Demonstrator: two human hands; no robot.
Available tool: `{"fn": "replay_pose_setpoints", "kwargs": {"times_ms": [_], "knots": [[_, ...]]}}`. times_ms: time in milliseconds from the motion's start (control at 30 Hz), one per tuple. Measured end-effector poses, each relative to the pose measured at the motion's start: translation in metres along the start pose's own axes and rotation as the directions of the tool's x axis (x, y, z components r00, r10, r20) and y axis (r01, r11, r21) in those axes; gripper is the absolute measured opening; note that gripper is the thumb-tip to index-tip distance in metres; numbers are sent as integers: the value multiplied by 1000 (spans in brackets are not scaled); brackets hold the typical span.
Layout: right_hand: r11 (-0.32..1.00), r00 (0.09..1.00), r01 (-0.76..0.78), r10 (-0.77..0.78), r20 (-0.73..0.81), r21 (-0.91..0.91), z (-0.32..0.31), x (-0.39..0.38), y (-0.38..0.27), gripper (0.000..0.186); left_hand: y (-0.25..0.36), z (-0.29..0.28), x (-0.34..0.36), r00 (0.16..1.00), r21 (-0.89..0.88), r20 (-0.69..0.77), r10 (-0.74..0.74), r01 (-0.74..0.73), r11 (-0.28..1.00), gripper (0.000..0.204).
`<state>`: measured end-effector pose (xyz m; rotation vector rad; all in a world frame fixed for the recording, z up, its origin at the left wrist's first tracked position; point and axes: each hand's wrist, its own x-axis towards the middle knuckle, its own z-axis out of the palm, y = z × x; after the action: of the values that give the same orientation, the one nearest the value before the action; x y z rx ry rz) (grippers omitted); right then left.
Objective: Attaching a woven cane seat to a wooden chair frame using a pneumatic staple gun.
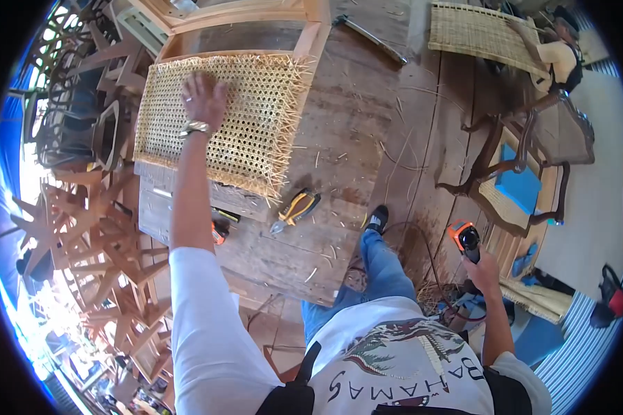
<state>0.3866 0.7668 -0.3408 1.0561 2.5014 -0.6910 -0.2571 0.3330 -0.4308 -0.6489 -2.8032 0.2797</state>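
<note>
My left hand (205, 102) lies flat with its fingers spread on a woven cane panel (256, 117). The panel covers part of a light wooden frame (311, 34), and loose cane ends bristle along its right and lower edges. Out to the right, my right hand (484, 271) is wrapped around the grip of an orange and black power tool (465, 237), held away from the workbench. Yellow and black pliers (296, 209) rest on the bench below the panel. Beside my left forearm is a small orange object (219, 233), partly hidden.
A hammer-like tool (370, 40) lies on the workbench (346, 124) among cane scraps. Stacked wooden chair frames (111, 263) crowd the left. To the right stands a dark carved chair frame (495, 166); a hose (432, 266) runs along the floor. Another person (561, 52) handles a woven sheet (481, 34).
</note>
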Motion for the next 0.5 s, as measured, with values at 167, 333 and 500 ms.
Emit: {"fn": "replay_pose_setpoints", "kwargs": {"times_ms": [167, 333, 500], "knots": [[987, 978, -155, 158, 136, -36, -44, 34, 7, 40, 190, -140, -64, 904, -631, -231, 359, -420, 652, 58], [991, 993, -102, 106, 48, -89, -60, 57, 10, 44, 260, -202, -205, 661, -836, -313, 682, -533, 133, 72], [919, 992, 83, -38, -122, 386, -79, 47, -5, 33, 295, -195, -303, 898, -971, 156, 413, 216, -103, 82]]}}
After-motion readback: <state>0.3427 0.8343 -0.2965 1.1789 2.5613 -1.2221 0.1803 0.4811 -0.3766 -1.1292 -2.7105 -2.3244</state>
